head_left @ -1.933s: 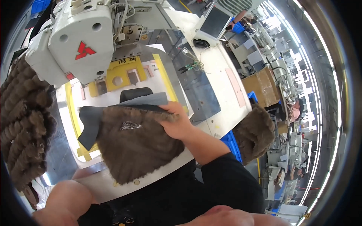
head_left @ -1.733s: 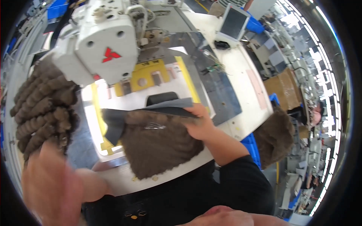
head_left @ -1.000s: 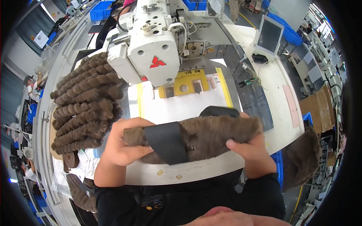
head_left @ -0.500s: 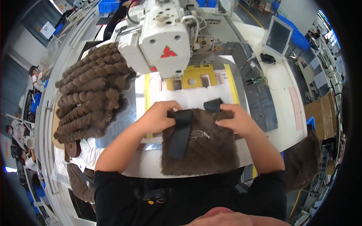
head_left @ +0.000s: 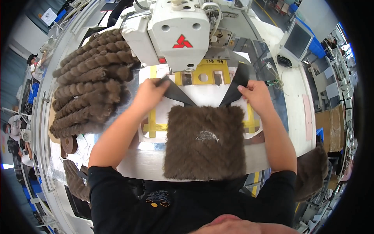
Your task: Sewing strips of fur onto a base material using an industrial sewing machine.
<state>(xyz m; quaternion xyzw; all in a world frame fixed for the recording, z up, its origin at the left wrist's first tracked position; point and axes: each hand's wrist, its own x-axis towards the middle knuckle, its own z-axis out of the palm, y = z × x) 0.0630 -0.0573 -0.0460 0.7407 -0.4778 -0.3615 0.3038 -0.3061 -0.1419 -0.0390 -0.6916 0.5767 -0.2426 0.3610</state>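
A square brown fur piece (head_left: 204, 156) with a small silvery embroidered patch lies at the front of the machine table. Two black straps run up from its far edge and spread apart in a V. My left hand (head_left: 152, 93) pinches the left black strap (head_left: 180, 94). Between the thumb and fingers of my right hand (head_left: 255, 94) is the right black strap (head_left: 236, 87), its free end pointing up past the hand. Behind the straps lies a white and yellow template (head_left: 226, 95), under the head of a white sewing machine (head_left: 179, 39).
Several rolled brown fur pieces (head_left: 91, 84) are stacked on the left, with a brown tape roll (head_left: 69, 146) in front of them. A screen (head_left: 296, 39) stands at the far right. More brown fur (head_left: 311, 173) hangs beyond my right arm. Other people work at the far left.
Both hands have moved outward and away from me, spreading the straps off the fur. The left strap lay across the fur before. The fur now lies flat, free of both hands.
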